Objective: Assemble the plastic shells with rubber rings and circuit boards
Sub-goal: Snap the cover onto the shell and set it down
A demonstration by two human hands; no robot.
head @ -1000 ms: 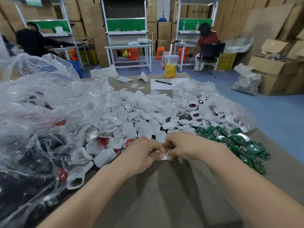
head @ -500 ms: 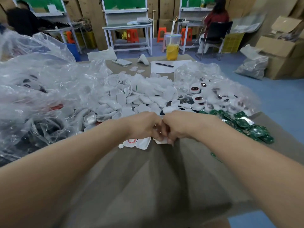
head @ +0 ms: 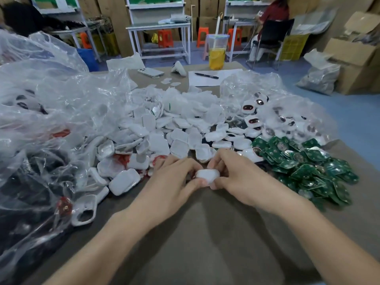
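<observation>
Fingers (head: 191, 164) and thumbs of both hands curl round one white plastic shell (head: 207, 174), pinching it from either side; the left hand (head: 172, 182) takes its left end, the right hand (head: 236, 175) its right end. The shell is held just above the counter (head: 205, 233), at the near edge of the parts and centred between the forearms. What lies inside the shell cannot be told.

Directly beyond the hands spreads a pile of white shells (head: 174, 128), several lying hollow side up. A red rubber ring (head: 159, 158) sits in one shell just left of the left hand. Right of the right hand lies a heap of green circuit boards (head: 304, 165).

Farther right, a small clear bag (head: 267, 95) covers white shells with dark oval windows. A large clear bag (head: 41, 112) fills the left side of the counter. At the far end stand a cup of yellow drink (head: 217, 52), a sheet of paper (head: 224, 77) with a pen (head: 205, 76) on it, and a phone (head: 151, 72).
</observation>
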